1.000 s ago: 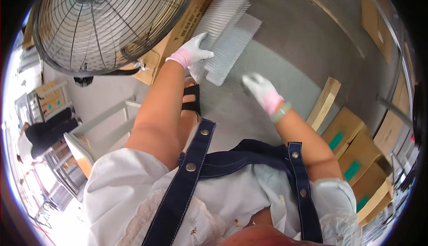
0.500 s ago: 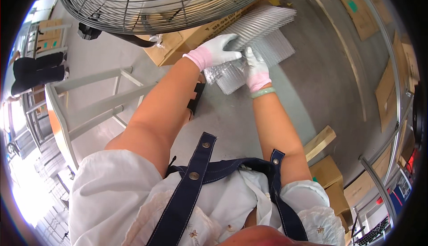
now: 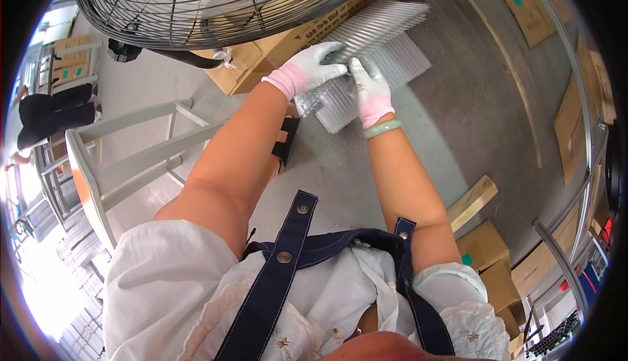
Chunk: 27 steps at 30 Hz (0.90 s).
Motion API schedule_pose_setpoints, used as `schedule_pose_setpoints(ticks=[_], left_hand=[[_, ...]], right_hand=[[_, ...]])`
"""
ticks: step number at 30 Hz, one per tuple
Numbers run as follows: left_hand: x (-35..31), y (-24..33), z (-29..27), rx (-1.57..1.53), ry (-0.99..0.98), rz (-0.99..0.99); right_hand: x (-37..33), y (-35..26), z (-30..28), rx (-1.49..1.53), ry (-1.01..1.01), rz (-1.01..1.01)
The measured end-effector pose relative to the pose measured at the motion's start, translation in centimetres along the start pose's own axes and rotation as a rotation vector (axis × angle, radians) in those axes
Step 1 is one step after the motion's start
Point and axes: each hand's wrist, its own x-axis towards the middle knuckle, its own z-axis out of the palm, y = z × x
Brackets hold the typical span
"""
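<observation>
Both my hands wear white gloves with pink cuffs and meet at the clear bubble wrap (image 3: 399, 63) beyond my feet. My left hand (image 3: 315, 67) bends its fingers and thumb around the edge of the ribbed upper layer (image 3: 383, 24). My right hand (image 3: 371, 86) pinches the wrap close beside it, thumb on top, its other fingers mostly hidden. The thumbs are close together. A flatter part of the wrap spreads below and to the right, and a loose end (image 3: 337, 109) hangs between my wrists.
A large wire-caged fan (image 3: 229, 8) overhangs the far left, in front of a long cardboard box (image 3: 255, 60). A pale stool frame (image 3: 140, 152) stands left. Wooden strips (image 3: 474, 203), cartons (image 3: 484, 250) and a metal rail (image 3: 559, 263) are on the right. Another person (image 3: 55, 109) is at far left.
My hands stay on the bubble wrap and shift slightly; the right thumb has come nearer the left fingertips. The whole view has moved a little.
</observation>
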Motion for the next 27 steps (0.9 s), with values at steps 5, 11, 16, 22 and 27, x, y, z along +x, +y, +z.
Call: schedule_pose_setpoints(ticks=[5,11,16,22,27], left_hand=[[-0.4,-0.1,0.7,0.037,0.059,0.017],[-0.5,1.7,1.7,0.451,0.076,0.063],[-0.1,1.7,2.4,0.478,0.112,0.02],[0.0,1.5,2.7,0.378,0.23,0.021],[-0.2,1.9,2.2,0.246,0.291,-0.049]], right_hand=[[-1.3,-0.5,-0.1,0.096,0.031,0.089],[-1.4,-0.5,-1.8,-0.228,0.067,0.024],[-0.8,0.3,-1.8,-0.166,0.073,0.046],[-0.3,-0.9,-0.8,0.062,-0.006,0.089],[-0.6,-1.5,-0.2,-0.07,0.034,0.102]])
